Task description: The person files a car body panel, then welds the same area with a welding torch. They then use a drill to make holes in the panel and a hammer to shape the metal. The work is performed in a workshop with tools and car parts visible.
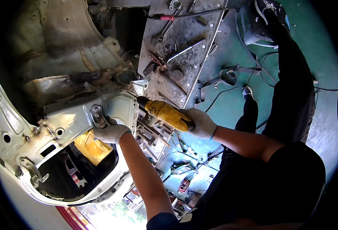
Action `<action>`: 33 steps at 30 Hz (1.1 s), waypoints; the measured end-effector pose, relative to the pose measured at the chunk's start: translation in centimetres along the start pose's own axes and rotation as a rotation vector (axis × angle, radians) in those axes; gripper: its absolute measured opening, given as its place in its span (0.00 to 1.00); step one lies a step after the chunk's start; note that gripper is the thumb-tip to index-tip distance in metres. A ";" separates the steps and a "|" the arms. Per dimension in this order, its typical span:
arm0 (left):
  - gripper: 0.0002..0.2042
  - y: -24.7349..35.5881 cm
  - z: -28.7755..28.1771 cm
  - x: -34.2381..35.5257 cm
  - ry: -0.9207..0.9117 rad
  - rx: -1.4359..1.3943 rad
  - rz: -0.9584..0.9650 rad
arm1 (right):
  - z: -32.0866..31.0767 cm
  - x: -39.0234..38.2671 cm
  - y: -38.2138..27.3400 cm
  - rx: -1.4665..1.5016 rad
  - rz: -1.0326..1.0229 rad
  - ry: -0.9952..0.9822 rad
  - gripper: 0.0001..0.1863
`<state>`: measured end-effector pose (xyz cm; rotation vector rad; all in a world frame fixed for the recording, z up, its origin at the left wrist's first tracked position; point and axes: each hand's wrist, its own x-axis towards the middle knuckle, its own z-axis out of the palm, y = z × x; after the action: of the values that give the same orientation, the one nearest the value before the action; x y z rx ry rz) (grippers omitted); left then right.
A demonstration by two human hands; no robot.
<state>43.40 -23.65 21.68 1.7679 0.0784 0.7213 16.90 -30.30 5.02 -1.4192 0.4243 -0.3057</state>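
Gloved right hand (201, 123) wrapped round a yellow power drill (169, 115), its grip lost beneath the palm. Drill held in the air between the corner of a pale car-body panel (71, 115) and the near end of a metal bench (192, 68). Long axis slanted: black chuck (142, 101) up and left, toward the panel's corner; butt down and right. Bit hard to make out against the metal; contact with the panel, I couldn't tell.

Gloved left hand (112, 133) at a hinge bracket (97, 115) on the panel's edge. Fingertips hidden; couldn't tell whether they gripped. Below, a yellow piece (94, 147), kind unclear, partly behind that hand.

Farther off, a thin rod (186, 50) near the bench's long floor-side edge. Bench's far end cut off from sight. Cables (249, 57) on green floor (311, 53).
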 end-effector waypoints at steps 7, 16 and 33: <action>0.22 1.9 0.7 -2.1 -0.023 -0.089 -0.092 | -5.0 -0.5 1.3 0.192 0.184 -0.029 0.26; 0.21 1.3 0.4 -1.7 0.038 -0.019 -0.080 | -9.0 3.9 6.8 0.251 0.452 0.076 0.25; 0.18 -0.9 -0.9 0.5 0.084 -0.191 -0.151 | -18.3 14.4 -1.1 0.417 0.474 -0.541 0.27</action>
<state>43.60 -22.38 21.16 1.5324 0.1921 0.6703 21.30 -53.08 2.93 -0.9049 0.2193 0.3565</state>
